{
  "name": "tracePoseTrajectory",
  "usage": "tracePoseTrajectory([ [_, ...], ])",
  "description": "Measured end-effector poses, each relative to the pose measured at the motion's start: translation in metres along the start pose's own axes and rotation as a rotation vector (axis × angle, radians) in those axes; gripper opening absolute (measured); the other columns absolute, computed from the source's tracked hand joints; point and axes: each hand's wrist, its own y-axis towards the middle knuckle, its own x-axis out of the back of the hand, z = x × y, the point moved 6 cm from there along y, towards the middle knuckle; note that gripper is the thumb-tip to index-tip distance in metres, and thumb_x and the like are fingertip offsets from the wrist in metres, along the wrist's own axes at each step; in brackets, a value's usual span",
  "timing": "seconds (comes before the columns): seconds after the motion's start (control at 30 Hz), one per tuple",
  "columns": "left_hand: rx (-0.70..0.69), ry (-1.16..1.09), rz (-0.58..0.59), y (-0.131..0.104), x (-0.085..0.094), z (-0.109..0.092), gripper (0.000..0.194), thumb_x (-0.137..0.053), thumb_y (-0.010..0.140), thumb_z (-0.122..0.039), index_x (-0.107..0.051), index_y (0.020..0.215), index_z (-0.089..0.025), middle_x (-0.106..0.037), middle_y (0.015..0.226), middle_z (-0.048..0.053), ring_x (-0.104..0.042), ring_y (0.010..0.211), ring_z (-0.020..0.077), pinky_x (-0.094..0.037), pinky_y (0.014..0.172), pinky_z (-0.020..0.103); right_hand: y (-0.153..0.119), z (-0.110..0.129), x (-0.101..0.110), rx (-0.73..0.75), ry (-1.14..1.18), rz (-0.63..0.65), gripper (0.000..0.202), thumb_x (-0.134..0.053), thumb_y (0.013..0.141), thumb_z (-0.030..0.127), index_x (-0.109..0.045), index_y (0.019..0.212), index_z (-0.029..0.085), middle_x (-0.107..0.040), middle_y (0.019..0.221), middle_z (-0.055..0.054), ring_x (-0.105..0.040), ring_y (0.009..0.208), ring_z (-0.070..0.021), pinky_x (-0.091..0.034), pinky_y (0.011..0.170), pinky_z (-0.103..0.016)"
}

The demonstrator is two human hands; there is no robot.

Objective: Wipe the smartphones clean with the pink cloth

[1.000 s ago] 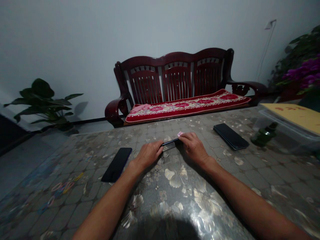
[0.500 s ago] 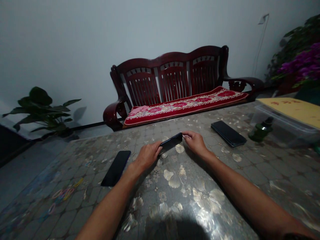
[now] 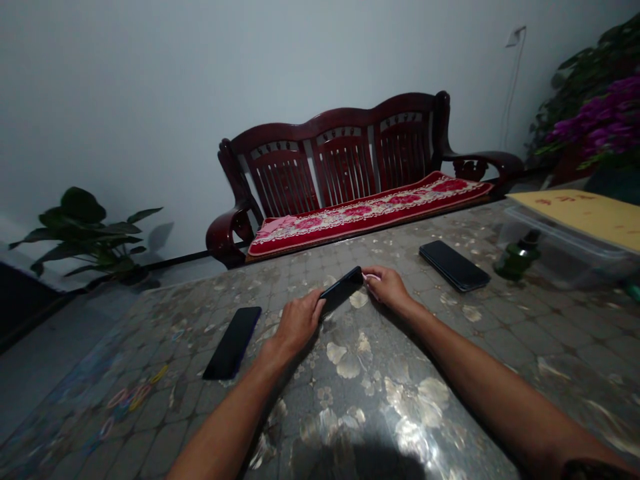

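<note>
A black smartphone (image 3: 342, 289) is held tilted just above the patterned tabletop, in the middle of the view. My left hand (image 3: 300, 319) is closed round its near left end. At its far right end, my right hand (image 3: 387, 287) pinches a thin pale pink band (image 3: 371, 276) against or beside the corner; whether it loops round the phone I cannot tell. Another dark phone (image 3: 233, 343) lies flat to the left of my left forearm. Several coloured rubber bands (image 3: 135, 395) are scattered on the table further left.
Stacked dark phones (image 3: 454, 265) lie right of my right hand. Beyond them stand a green bottle (image 3: 517, 259) and a clear plastic box (image 3: 565, 257) with a yellow sheet (image 3: 583, 212) on top. A wooden bench (image 3: 345, 160) stands behind the table (image 3: 345, 393).
The view has shifted slightly. More of the pink band shows at my right fingers, and the phone is tilted a little differently. Both hands keep their grip.
</note>
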Motion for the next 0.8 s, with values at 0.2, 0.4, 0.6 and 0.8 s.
tracePoseTrajectory([
  [0.2, 0.029, -0.17, -0.062, -0.007, -0.002, 0.002, 0.031, -0.047, 0.102, -0.024, -0.067, 0.125, -0.018, -0.078, 0.107, 0.01, -0.074, 0.096, 0.0257, -0.052, 0.082, 0.031, 0.001, 0.012, 0.004, 0.066, 0.015, -0.007, 0.033, -0.054, 0.077, 0.014, -0.081, 0.094, 0.021, -0.08, 0.095, -0.004, -0.074, 0.092, -0.0212, -0.056, 0.089, -0.033],
  [0.4, 0.185, -0.633, -0.151, -0.009, -0.009, 0.014, 0.026, -0.053, 0.096, -0.021, -0.073, 0.109, -0.013, -0.077, 0.091, 0.008, -0.073, 0.08, 0.0234, -0.054, 0.07, 0.029, 0.005, 0.011, 0.006, 0.089, -0.018, -0.033, 0.029, -0.056, 0.078, 0.014, -0.081, 0.092, 0.021, -0.081, 0.095, -0.004, -0.074, 0.092, -0.0223, -0.055, 0.092, -0.035],
  [0.6, 0.499, -1.429, -0.076, -0.014, -0.015, 0.013, 0.017, -0.068, 0.089, -0.018, -0.071, 0.1, -0.006, -0.073, 0.079, 0.006, -0.067, 0.056, 0.0147, -0.054, 0.046, 0.021, 0.0, 0.037, 0.016, 0.276, 0.058, -0.166, 0.028, -0.057, 0.083, 0.021, -0.081, 0.098, 0.022, -0.079, 0.101, -0.005, -0.073, 0.096, -0.0219, -0.056, 0.091, -0.035],
  [0.8, 0.847, -1.848, -0.024, -0.023, -0.017, 0.003, 0.016, -0.049, 0.099, -0.005, -0.065, 0.1, -0.006, -0.07, 0.066, 0.005, -0.061, 0.04, 0.009, -0.054, 0.041, 0.015, -0.021, 0.076, 0.017, 0.578, -0.03, -0.244, 0.029, -0.055, 0.088, 0.016, -0.079, 0.102, 0.023, -0.078, 0.098, -0.005, -0.071, 0.094, -0.0202, -0.055, 0.088, -0.034],
])
